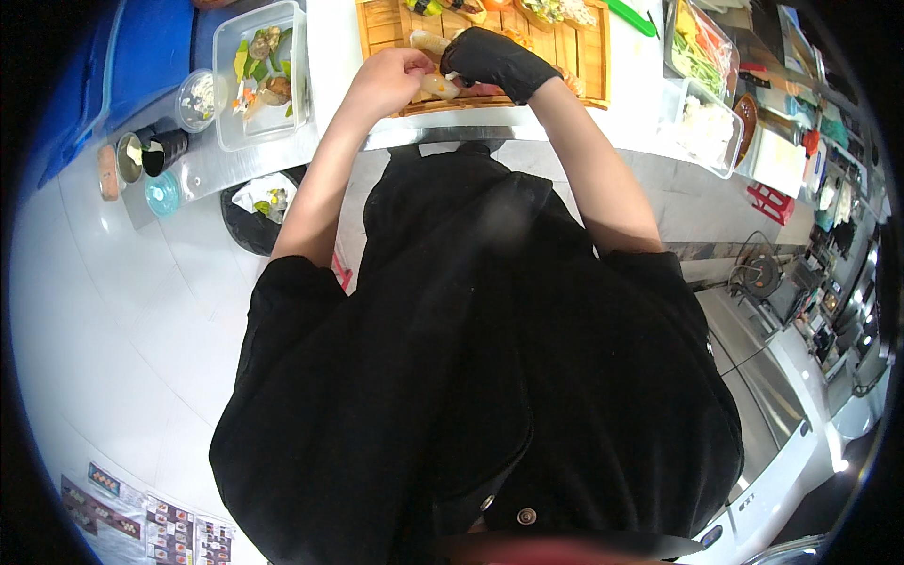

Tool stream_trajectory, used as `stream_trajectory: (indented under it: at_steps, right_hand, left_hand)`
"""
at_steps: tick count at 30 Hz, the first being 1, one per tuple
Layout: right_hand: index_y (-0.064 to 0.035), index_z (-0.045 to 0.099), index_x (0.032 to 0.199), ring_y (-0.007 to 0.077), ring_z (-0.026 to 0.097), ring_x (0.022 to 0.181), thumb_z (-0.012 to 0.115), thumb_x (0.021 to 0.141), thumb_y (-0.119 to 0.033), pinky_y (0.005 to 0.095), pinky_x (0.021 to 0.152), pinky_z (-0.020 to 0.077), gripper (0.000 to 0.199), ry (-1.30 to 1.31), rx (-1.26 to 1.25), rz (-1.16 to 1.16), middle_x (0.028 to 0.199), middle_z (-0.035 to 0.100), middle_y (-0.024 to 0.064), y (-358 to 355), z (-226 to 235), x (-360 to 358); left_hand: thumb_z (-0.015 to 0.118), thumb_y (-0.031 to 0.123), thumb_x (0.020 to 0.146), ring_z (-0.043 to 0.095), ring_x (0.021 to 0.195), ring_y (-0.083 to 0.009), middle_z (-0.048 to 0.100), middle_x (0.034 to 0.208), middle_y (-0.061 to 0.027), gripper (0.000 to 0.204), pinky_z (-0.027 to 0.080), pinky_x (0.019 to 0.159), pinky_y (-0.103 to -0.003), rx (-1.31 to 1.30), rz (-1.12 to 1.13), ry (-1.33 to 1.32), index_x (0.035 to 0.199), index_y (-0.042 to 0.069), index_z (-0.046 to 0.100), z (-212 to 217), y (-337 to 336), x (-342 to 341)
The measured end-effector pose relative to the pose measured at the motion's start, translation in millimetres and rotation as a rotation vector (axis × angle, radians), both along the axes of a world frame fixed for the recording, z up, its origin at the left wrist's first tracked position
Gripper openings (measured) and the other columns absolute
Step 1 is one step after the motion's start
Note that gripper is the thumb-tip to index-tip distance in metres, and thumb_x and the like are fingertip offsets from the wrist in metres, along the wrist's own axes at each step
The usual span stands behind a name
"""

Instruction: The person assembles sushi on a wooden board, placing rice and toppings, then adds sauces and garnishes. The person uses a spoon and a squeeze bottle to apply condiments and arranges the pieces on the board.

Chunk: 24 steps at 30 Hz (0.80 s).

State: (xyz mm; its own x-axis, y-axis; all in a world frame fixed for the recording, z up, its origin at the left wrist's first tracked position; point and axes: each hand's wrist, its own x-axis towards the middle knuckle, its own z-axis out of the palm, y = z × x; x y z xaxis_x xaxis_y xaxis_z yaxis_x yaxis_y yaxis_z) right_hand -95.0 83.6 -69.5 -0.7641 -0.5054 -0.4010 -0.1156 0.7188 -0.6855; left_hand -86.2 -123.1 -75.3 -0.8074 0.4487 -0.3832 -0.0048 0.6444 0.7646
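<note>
First inspector: What is the condition of the bare left hand (388, 80)?

Second inspector: Its fingers are bent and drawn close together, with narrow gaps. The tips sit right at a pale food piece (439, 88). Whether they grip it or merely touch it cannot be told from this view.

First inspector: And the black-gloved right hand (497, 64)?

Second inspector: Its fingers curl inward, pointing toward the bare fingertips. The back of the glove covers most of them, so their opening, and any hold, cannot be determined.

First inspector: Where is the food piece?

Second inspector: Between the two sets of fingertips, toward the near edge of a slatted wooden tray (379, 38). A second pale piece (429, 41) lies just beyond the bare fingertips.

First inspector: What surrounds the fingers?

Second inspector: Farther beyond the gloved fingers, at the tray's far side, is a topped food portion (560, 9). Past them to the right, off the tray, lies a bright green object (629, 15). Well left of the bare fingers stands a clear box (259, 138) containing green leaves (241, 56). Well right of the gloved ones stands a clear tub (725, 168) of white pieces (706, 122).
</note>
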Motion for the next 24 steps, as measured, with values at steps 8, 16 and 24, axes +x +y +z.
stream_trajectory:
  at_steps: [8, 16, 24]
  right_hand:
    - [-0.0046, 0.075, 0.087, 0.0098, 0.058, 0.054, 0.062, 0.092, -0.024, 0.0273, 0.049, 0.0426, 0.024, -0.191, 0.054, 0.108, 0.069, 0.065, 0.0038, 9.9, 2.6, -10.0]
    - [-0.0081, 0.076, 0.088, 0.0147, 0.062, 0.053, 0.069, 0.086, -0.025, 0.0296, 0.049, 0.0461, 0.019, -0.304, -0.295, -0.224, 0.067, 0.069, 0.0065, 17.1, 15.5, -0.6]
    - [-0.0051, 0.075, 0.099, 0.0201, 0.064, 0.057, 0.064, 0.083, -0.01, 0.0285, 0.054, 0.0493, 0.021, -0.385, 0.007, -0.132, 0.074, 0.071, 0.0085, 8.4, 1.4, -10.0]
  left_hand:
    - [0.061, 0.021, 0.093, 0.068, 0.09, -0.0197, 0.073, 0.097, -0.0128, 0.03, 0.05, 0.084, -0.032, 0.008, 0.081, -0.088, 0.112, 0.0, 0.071, 0.2, 3.8, 2.4]
    - [0.064, 0.022, 0.092, 0.066, 0.084, -0.0163, 0.073, 0.093, -0.0096, 0.029, 0.05, 0.079, -0.03, 0.106, 0.185, -0.069, 0.11, 0.001, 0.073, 9.1, -1.6, 9.5]
    - [0.059, 0.023, 0.094, 0.067, 0.084, -0.0164, 0.074, 0.093, -0.0107, 0.03, 0.051, 0.077, -0.032, 0.002, 0.188, -0.02, 0.112, 0.002, 0.072, 6.6, 0.9, 14.8]
